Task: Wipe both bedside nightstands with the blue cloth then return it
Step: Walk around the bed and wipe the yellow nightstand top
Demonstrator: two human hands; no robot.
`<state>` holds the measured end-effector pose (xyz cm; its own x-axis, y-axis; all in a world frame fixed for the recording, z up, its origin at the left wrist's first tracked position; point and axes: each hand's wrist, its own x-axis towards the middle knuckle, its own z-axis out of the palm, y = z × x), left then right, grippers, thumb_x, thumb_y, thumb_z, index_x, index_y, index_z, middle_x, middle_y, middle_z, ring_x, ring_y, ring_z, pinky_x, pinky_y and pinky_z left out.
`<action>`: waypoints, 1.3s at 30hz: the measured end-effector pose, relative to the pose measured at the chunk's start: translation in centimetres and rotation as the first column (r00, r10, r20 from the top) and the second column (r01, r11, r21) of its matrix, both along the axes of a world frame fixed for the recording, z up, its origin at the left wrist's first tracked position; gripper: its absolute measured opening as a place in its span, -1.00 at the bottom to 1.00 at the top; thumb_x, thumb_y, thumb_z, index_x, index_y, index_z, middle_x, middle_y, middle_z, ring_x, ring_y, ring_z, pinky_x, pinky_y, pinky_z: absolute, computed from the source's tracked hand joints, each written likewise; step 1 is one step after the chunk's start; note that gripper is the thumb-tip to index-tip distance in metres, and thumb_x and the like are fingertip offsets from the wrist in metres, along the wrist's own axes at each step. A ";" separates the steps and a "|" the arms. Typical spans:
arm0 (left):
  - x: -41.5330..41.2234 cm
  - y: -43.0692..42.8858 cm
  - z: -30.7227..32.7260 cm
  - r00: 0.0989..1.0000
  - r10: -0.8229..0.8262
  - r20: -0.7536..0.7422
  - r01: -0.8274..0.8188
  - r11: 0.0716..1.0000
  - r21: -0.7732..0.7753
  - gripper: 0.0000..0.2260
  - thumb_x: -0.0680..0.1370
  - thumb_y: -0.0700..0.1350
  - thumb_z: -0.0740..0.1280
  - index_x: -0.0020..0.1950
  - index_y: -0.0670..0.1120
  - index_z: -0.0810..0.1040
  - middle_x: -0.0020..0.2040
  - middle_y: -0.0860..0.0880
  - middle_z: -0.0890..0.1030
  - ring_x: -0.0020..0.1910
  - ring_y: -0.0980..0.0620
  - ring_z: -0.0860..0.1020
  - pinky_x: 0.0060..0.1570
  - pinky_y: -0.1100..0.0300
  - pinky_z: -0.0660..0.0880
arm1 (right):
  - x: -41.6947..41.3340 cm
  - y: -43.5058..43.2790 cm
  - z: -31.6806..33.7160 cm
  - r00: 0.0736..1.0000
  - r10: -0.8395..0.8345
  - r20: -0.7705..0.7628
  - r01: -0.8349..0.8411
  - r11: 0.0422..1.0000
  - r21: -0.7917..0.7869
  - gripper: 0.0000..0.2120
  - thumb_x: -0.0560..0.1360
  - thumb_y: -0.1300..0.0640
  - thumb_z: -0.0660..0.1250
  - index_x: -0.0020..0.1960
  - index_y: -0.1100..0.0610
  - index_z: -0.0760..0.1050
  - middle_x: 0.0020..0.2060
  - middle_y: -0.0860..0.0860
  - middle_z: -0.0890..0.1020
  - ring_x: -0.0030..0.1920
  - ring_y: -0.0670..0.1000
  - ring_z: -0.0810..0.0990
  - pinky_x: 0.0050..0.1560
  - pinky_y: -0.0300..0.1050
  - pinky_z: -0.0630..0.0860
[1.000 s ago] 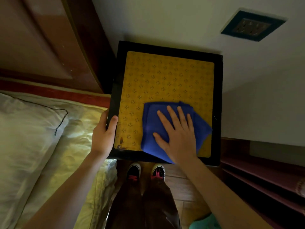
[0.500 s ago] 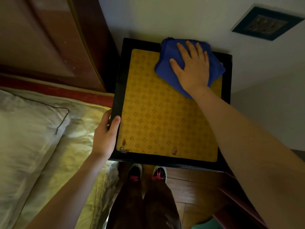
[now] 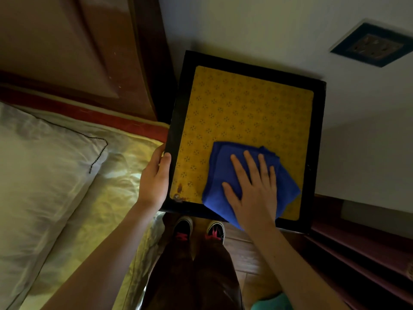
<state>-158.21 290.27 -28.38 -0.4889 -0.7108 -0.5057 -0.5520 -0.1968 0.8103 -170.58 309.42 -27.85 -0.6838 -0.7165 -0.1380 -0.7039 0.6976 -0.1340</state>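
A nightstand (image 3: 243,108) with a black frame and a yellow patterned top stands against the wall beside the bed. The folded blue cloth (image 3: 216,175) lies on its near right part, overhanging the front edge a little. My right hand (image 3: 254,191) presses flat on the cloth, fingers spread. My left hand (image 3: 154,182) grips the nightstand's near left edge, thumb on the black frame. A few small stains mark the near left corner of the yellow top.
The bed with a white pillow (image 3: 38,171) and yellowish sheet fills the left. A wooden headboard (image 3: 78,48) rises at top left. A wall socket (image 3: 371,44) sits at upper right. Low reddish shelves (image 3: 362,249) stand to the right. My shoes (image 3: 199,229) are on the wooden floor.
My right hand has slid the blue cloth from the far right corner of the nightstand back to its near right part. The left hand has kept its grip on the edge.
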 end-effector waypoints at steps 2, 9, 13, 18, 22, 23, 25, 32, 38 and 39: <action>0.2 0.0 -0.4 1.000 0.001 -0.009 -0.001 1.000 0.004 -0.71 0.65 0.07 0.09 0.31 0.13 0.46 0.07 0.12 0.66 0.05 0.17 0.61 -0.01 0.16 0.52 | -2.4 -1.5 -0.2 1.000 -0.012 0.003 0.012 0.999 -0.032 -0.42 0.57 -0.30 0.00 0.53 -0.09 0.20 0.53 0.00 0.25 0.55 0.13 0.11 0.53 0.17 0.00; 0.0 0.0 -0.7 1.000 0.012 -0.009 -0.012 1.000 -0.017 -0.75 0.66 0.00 0.10 0.26 0.14 0.48 -0.07 0.29 0.65 -0.06 0.25 0.61 -0.18 0.42 0.46 | -15.0 -10.8 -0.5 0.994 -0.107 -0.015 0.105 0.989 -0.106 -0.44 0.59 -0.26 -0.03 0.53 -0.09 0.18 0.54 0.01 0.22 0.55 0.14 0.10 0.54 0.13 -0.01; -0.1 0.0 -0.4 1.000 0.014 -0.014 -0.014 0.999 -0.033 -0.76 0.66 -0.02 0.10 0.25 0.12 0.49 -0.08 0.20 0.66 -0.09 0.28 0.60 -0.19 0.44 0.44 | -18.6 -13.7 0.0 0.987 -0.157 0.021 0.158 0.983 -0.095 -0.43 0.59 -0.25 -0.07 0.55 -0.07 0.15 0.54 0.04 0.21 0.55 0.14 0.07 0.54 0.14 -0.07; -0.2 0.0 0.0 0.999 0.025 -0.034 -0.025 1.000 0.003 -0.75 0.66 -0.02 0.10 0.26 0.09 0.50 0.00 0.16 0.65 -0.05 0.29 0.60 -0.17 0.47 0.44 | -12.2 -11.0 0.2 1.000 -0.026 -0.018 0.025 0.995 -0.093 -0.42 0.59 -0.26 -0.04 0.53 -0.05 0.19 0.53 0.03 0.25 0.54 0.19 0.11 0.53 0.17 -0.02; -0.1 -0.1 -0.1 0.997 0.056 -0.060 -0.053 0.998 0.044 -0.68 0.66 0.01 0.06 0.33 0.04 0.49 0.09 0.13 0.64 0.09 0.20 0.59 0.00 0.34 0.46 | -3.1 -5.8 0.4 0.991 0.133 0.011 -0.132 0.988 -0.079 -0.44 0.58 -0.25 0.04 0.52 -0.05 0.23 0.52 0.01 0.28 0.55 0.17 0.13 0.52 0.21 0.02; -0.1 -0.1 -0.1 0.996 0.060 -0.059 -0.057 0.997 0.050 -0.67 0.65 0.02 0.06 0.33 0.05 0.48 0.10 0.12 0.64 0.11 0.18 0.59 0.04 0.28 0.46 | -1.2 -4.5 0.4 0.987 0.162 0.018 -0.160 0.984 -0.074 -0.43 0.58 -0.25 0.06 0.52 -0.06 0.23 0.52 0.00 0.27 0.55 0.16 0.12 0.52 0.22 0.04; -0.1 -0.2 -0.1 0.996 0.066 -0.051 -0.063 0.996 0.064 -0.66 0.63 0.06 0.06 0.34 0.08 0.48 0.11 0.12 0.64 0.12 0.16 0.58 0.09 0.18 0.47 | 1.5 -2.5 0.4 0.981 0.194 0.023 -0.193 0.980 -0.047 -0.43 0.57 -0.27 0.08 0.52 -0.08 0.22 0.52 -0.02 0.27 0.56 0.14 0.11 0.52 0.22 0.07; 0.0 -0.3 -0.7 0.992 0.078 -0.100 -0.066 0.991 0.118 -0.62 0.60 0.12 0.07 0.36 0.11 0.46 0.20 0.09 0.62 0.22 0.11 0.55 0.27 -0.03 0.45 | -0.5 -4.9 0.1 0.982 0.186 0.014 -0.185 0.981 -0.067 -0.46 0.58 -0.29 0.03 0.50 -0.12 0.25 0.50 -0.04 0.32 0.54 0.12 0.17 0.52 0.19 0.09; 0.1 -0.4 -1.0 0.987 0.102 -0.126 -0.081 0.984 0.159 -0.64 0.59 0.12 0.09 0.34 0.13 0.47 0.21 0.07 0.62 0.24 0.09 0.55 0.30 -0.06 0.44 | -9.4 -14.2 -1.0 0.994 0.095 -0.060 -0.103 0.985 -0.138 -0.47 0.59 -0.25 0.02 0.49 -0.08 0.29 0.48 0.01 0.36 0.50 0.16 0.24 0.50 0.16 0.11; 0.1 -0.4 -1.1 0.987 0.101 -0.122 -0.080 0.983 0.164 -0.63 0.58 0.15 0.09 0.35 0.15 0.47 0.23 0.07 0.61 0.26 0.08 0.54 0.32 -0.08 0.42 | -10.7 -15.6 -0.9 0.995 0.087 -0.052 -0.093 0.987 -0.132 -0.46 0.59 -0.24 0.00 0.50 -0.08 0.27 0.49 0.02 0.34 0.50 0.16 0.23 0.50 0.16 0.09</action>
